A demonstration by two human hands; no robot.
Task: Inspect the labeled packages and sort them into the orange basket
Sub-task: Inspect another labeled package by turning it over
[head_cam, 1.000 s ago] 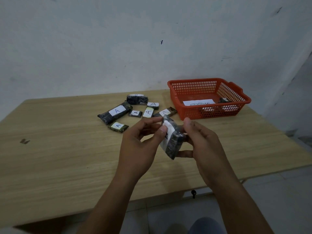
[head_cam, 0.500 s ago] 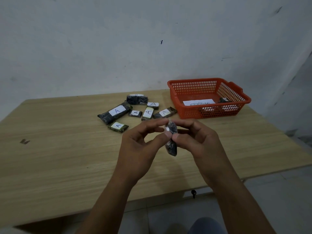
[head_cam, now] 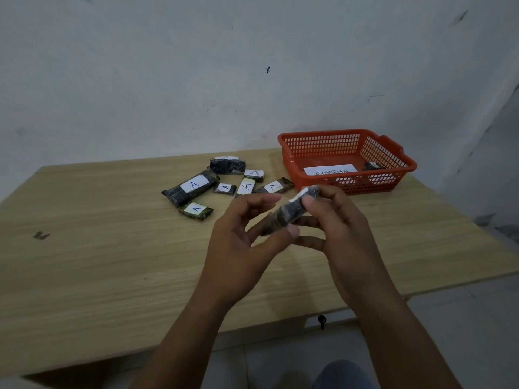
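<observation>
Head view, orange basket [head_cam: 376, 147] holding label sheet [head_cam: 330, 170], package [head_cam: 372, 165]

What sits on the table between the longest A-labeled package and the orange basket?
In the head view, four smaller A-labeled packages lie between the longest package and the orange basket; one nearly reaches its front corner.

Dark wrapped package [head_cam: 289, 213] tilted above table, others near orange basket [head_cam: 391, 179]
</observation>
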